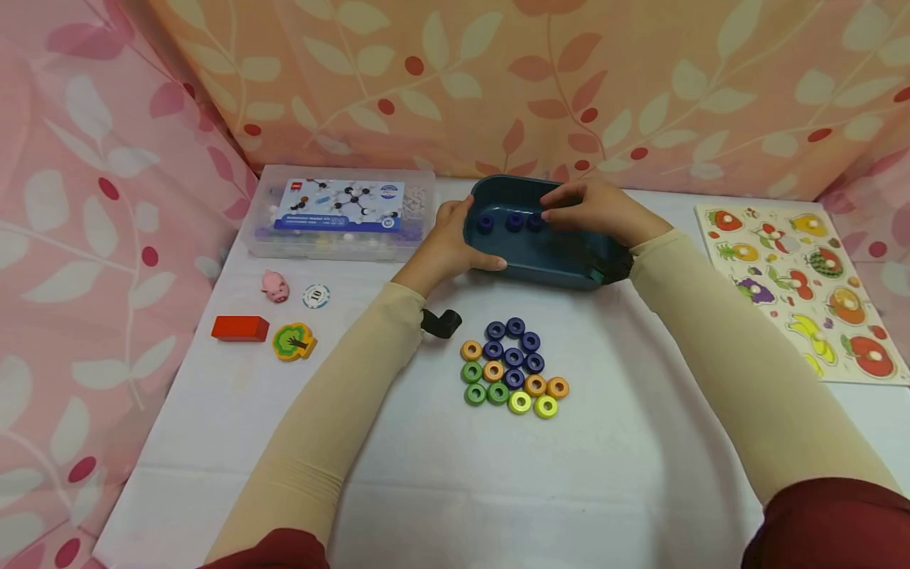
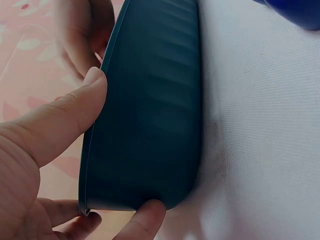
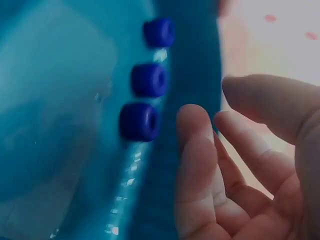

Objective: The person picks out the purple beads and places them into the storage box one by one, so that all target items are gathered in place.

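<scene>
At 1 o'clock, a left hand (image 1: 449,246) grips a tray (image 1: 543,274); a right hand (image 1: 600,207), fingers relaxed and holding nothing, hangs 3 o'clock of three blue beads (image 1: 515,222) inside. A stray nudge could roll them. White cloth (image 1: 604,474) lies beneath, floral curtains (image 1: 341,87) at 9 and 12.

"10" on chip (image 1: 316,296), "Model Kit" on box (image 1: 320,250)

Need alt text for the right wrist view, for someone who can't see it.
Three dark blue beads sit in a row inside a teal tray, with the person's right hand close beside them, nothing visible in its fingers. A pale, pink-spotted background shows at upper right.
</scene>
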Demonstrator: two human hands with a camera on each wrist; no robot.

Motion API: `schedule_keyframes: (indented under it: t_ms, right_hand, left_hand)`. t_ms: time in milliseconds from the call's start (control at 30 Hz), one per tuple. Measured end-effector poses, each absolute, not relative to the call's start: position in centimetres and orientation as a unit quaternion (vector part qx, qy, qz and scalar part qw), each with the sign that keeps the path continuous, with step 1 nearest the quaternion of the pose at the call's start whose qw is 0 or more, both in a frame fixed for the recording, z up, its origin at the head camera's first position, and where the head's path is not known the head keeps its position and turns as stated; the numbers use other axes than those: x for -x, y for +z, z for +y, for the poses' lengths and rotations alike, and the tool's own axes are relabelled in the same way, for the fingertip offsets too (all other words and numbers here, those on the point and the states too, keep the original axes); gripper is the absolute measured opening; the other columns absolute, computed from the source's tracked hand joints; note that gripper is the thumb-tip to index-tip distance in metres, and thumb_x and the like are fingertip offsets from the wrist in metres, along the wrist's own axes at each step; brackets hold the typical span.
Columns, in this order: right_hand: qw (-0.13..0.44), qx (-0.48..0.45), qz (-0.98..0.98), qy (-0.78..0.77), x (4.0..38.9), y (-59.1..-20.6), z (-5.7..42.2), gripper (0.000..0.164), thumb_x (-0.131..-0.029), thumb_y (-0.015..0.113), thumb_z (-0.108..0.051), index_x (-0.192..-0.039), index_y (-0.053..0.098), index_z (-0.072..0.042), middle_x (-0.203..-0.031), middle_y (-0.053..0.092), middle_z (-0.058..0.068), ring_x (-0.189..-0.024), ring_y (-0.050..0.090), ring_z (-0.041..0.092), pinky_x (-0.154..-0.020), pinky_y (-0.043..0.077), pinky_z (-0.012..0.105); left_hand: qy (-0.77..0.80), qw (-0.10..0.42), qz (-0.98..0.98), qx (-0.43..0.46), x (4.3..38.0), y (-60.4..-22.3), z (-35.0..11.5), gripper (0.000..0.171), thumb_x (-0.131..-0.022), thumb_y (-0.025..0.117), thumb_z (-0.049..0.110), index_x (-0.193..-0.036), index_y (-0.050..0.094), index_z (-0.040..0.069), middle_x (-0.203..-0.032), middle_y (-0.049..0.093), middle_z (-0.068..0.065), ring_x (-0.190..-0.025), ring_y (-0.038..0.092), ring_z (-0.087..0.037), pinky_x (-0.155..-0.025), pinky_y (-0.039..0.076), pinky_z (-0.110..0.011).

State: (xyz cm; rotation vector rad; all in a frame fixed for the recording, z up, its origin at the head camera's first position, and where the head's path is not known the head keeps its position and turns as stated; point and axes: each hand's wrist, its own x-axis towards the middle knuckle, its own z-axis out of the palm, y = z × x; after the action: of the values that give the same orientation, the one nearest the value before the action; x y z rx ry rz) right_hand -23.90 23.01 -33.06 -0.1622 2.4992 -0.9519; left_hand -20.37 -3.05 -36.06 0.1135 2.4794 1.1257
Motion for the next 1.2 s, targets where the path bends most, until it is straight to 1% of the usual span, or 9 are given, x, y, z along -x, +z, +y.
schedule_keyframes:
  t_ms: [133,200,300,400,467,600,733,967,1200]
  right_hand:
    - [0.202,0.057,0.908,-0.363,20.6,-31.8,23.4,0.057,-0.090,0.070,-0.053,-0.136,0.063,-0.019,-0.135,0.061,0.005,-0.111,0.067,0.022,-0.106,0.048,0.047]
    - [0.201,0.056,0.904,-0.373,18.5,-31.4,23.3,0.052,-0.090,0.071,-0.052,-0.131,0.067,-0.021,-0.128,0.067,0.006,-0.108,0.068,0.022,-0.100,0.051,0.045]
    - [0.207,0.071,0.903,-0.370,15.6,-32.1,22.9,0.042,-0.089,0.073,-0.047,-0.123,0.072,-0.022,-0.111,0.075,0.005,-0.096,0.069,0.023,-0.087,0.054,0.037]
    - [0.217,0.108,0.901,-0.359,13.5,-33.8,22.1,0.035,-0.089,0.076,-0.040,-0.118,0.074,-0.021,-0.098,0.076,0.004,-0.082,0.065,0.022,-0.071,0.049,0.031]
    - [0.227,0.129,0.894,-0.363,12.6,-35.1,21.5,0.033,-0.089,0.077,-0.035,-0.118,0.074,-0.019,-0.102,0.075,0.002,-0.076,0.062,0.019,-0.066,0.047,0.029]
    - [0.240,0.156,0.883,-0.373,11.7,-37.3,20.2,0.035,-0.088,0.079,-0.031,-0.120,0.073,-0.019,-0.108,0.075,0.001,-0.075,0.064,0.015,-0.068,0.051,0.027]
    - [0.236,0.161,0.882,-0.374,11.7,-38.6,19.3,0.034,-0.086,0.080,-0.029,-0.118,0.074,-0.020,-0.101,0.076,-0.002,-0.075,0.065,0.015,-0.072,0.053,0.028]
    - [0.228,0.186,0.886,-0.358,11.7,-39.4,18.8,0.029,-0.087,0.080,-0.025,-0.115,0.075,-0.020,-0.103,0.073,-0.004,-0.077,0.061,0.014,-0.072,0.051,0.029]
    - [0.221,0.204,0.890,-0.342,11.9,-38.8,18.8,0.028,-0.088,0.078,-0.025,-0.115,0.075,-0.020,-0.091,0.072,-0.005,-0.073,0.060,0.014,-0.067,0.050,0.026]
  left_hand:
    - [0.406,0.207,0.889,-0.036,20.3,-36.0,-3.0,0.126,-0.070,0.091,0.043,-0.163,0.007,0.030,-0.167,0.009,0.002,-0.151,0.026,-0.026,-0.121,0.029,-0.044]
    - [0.406,0.206,0.890,-0.038,20.3,-36.0,-3.0,0.126,-0.070,0.092,0.043,-0.163,0.008,0.029,-0.166,0.010,0.001,-0.151,0.026,-0.026,-0.121,0.029,-0.045]
    - [0.402,0.206,0.891,-0.040,20.4,-36.0,-3.0,0.126,-0.070,0.091,0.043,-0.163,0.007,0.029,-0.166,0.010,0.001,-0.150,0.027,-0.026,-0.121,0.029,-0.045]
    - [0.398,0.208,0.893,-0.040,20.4,-36.0,-3.0,0.126,-0.070,0.091,0.044,-0.163,0.006,0.029,-0.166,0.009,0.000,-0.150,0.027,-0.026,-0.121,0.030,-0.045]
    - [0.395,0.208,0.894,-0.039,20.5,-36.0,-3.1,0.126,-0.070,0.091,0.044,-0.163,0.006,0.030,-0.166,0.009,0.001,-0.150,0.027,-0.026,-0.121,0.030,-0.044]
    - [0.393,0.209,0.895,-0.038,20.5,-36.0,-3.0,0.125,-0.071,0.090,0.045,-0.163,0.006,0.031,-0.167,0.008,0.002,-0.151,0.026,-0.025,-0.121,0.029,-0.044]
    - [0.395,0.215,0.892,-0.037,20.6,-35.9,-2.9,0.125,-0.071,0.090,0.045,-0.162,0.006,0.032,-0.167,0.007,0.002,-0.151,0.025,-0.025,-0.122,0.028,-0.045]
    - [0.396,0.217,0.891,-0.035,20.5,-36.0,-2.8,0.125,-0.071,0.090,0.044,-0.163,0.006,0.031,-0.167,0.007,0.001,-0.151,0.025,-0.025,-0.121,0.029,-0.045]
    - [0.397,0.215,0.892,-0.033,20.4,-35.9,-2.9,0.124,-0.071,0.090,0.044,-0.162,0.006,0.032,-0.167,0.007,0.001,-0.151,0.025,-0.025,-0.121,0.029,-0.045]
